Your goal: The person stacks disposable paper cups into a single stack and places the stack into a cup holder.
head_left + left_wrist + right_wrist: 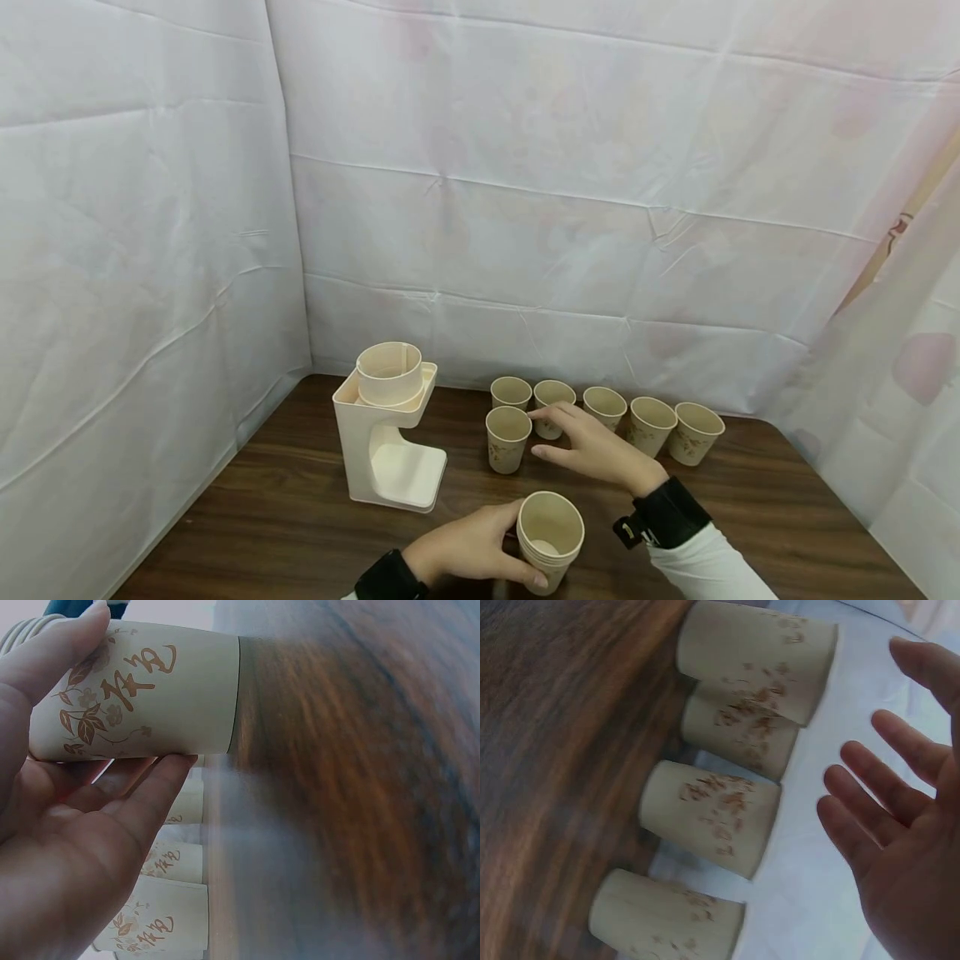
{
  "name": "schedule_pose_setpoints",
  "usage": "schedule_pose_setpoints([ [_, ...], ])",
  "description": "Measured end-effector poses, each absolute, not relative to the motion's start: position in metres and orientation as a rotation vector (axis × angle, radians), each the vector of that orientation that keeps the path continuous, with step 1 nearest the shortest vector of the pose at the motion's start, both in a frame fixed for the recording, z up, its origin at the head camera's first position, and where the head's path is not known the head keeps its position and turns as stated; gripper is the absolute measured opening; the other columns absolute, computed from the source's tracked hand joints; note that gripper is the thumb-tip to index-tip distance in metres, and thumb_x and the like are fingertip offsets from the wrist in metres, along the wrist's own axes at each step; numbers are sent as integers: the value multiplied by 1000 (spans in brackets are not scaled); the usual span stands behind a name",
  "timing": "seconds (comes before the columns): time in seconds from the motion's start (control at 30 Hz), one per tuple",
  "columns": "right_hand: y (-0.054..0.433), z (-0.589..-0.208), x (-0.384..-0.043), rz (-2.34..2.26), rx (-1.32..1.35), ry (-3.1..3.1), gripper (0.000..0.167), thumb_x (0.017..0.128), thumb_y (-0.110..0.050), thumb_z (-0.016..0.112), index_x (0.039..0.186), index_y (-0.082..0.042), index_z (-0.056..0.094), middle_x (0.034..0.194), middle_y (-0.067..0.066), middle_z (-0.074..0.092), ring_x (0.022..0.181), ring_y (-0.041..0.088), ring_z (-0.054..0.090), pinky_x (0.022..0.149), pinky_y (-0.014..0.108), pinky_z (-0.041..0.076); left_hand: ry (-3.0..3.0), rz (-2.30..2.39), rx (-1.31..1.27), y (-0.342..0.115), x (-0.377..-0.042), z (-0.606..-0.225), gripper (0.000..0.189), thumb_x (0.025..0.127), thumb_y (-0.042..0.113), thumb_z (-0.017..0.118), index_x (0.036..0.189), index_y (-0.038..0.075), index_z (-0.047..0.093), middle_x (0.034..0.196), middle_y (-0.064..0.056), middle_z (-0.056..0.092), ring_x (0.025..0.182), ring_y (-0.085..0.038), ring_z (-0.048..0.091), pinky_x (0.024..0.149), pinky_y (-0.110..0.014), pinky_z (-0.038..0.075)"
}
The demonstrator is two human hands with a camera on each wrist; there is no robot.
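Note:
My left hand [474,546] grips a short stack of nested paper cups [557,557] near the front of the table, thumb on one side and fingers on the other. In the left wrist view the outer cup [176,690] shows brown lettering and a leaf print, and the stacked rims lie at the upper left. My right hand [600,447] is over the table with its fingers spread and nothing in them. Its fingertips are right by the rim of a single upright cup [506,452]. In the right wrist view the right hand [904,799] has loosely bent fingers.
Behind that cup, a row of several upright paper cups [651,429] runs along the back of the dark wooden table [285,517]. To the left stands a cream C-shaped stand [358,454] with a round open holder [390,387] on top. White curtains [480,242] enclose the table.

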State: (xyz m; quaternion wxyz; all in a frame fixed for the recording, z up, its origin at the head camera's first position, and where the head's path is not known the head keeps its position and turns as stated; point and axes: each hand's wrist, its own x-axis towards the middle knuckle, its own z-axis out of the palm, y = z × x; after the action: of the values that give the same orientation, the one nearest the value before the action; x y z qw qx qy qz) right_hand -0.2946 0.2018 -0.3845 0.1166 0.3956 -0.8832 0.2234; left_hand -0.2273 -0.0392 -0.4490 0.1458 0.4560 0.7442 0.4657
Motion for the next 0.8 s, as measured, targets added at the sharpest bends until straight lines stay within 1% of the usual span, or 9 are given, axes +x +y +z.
schedule_pose_setpoints([
  [0.2,189,-385,-308,614,1217,-2554,51,95,-36,72,134,-6,59,129,7,57,123,21,52,99,45,46,2133,1350,1309,-39,-227,-449,69,86,26,82,144,19,46,129,9,60,121,-7,54,101,-27,43],
  [0.3,182,-383,-313,559,1266,-2526,51,94,-36,73,132,-6,60,127,7,59,121,21,52,98,42,47,2111,1360,1306,-40,-227,-449,69,87,25,82,145,19,45,130,8,59,122,-7,53,100,-27,44],
  [0.4,176,-383,-318,514,1330,-2475,49,92,-32,75,130,-4,61,124,9,61,117,22,54,94,41,49,2082,1374,1298,-40,-227,-449,69,87,23,81,145,18,45,132,7,59,122,-8,53,99,-26,45],
  [0.53,171,-384,-323,473,1384,-2425,49,91,-28,77,131,-5,61,124,10,60,114,22,55,92,40,50,2068,1381,1291,-41,-227,-448,69,87,22,81,146,18,45,132,6,59,123,-8,53,98,-26,46],
  [0.7,165,-383,-325,420,1355,-2461,51,93,-34,74,136,-9,60,129,7,58,115,22,55,92,41,50,2068,1386,1297,-42,-226,-446,69,87,21,81,145,17,45,132,5,59,122,-9,54,98,-26,46],
  [0.8,161,-383,-326,389,1328,-2503,53,93,-39,72,138,-12,59,132,5,58,116,25,54,94,43,48,2063,1390,1294,-43,-225,-446,69,87,20,81,145,16,45,132,5,59,122,-9,54,97,-26,46],
])
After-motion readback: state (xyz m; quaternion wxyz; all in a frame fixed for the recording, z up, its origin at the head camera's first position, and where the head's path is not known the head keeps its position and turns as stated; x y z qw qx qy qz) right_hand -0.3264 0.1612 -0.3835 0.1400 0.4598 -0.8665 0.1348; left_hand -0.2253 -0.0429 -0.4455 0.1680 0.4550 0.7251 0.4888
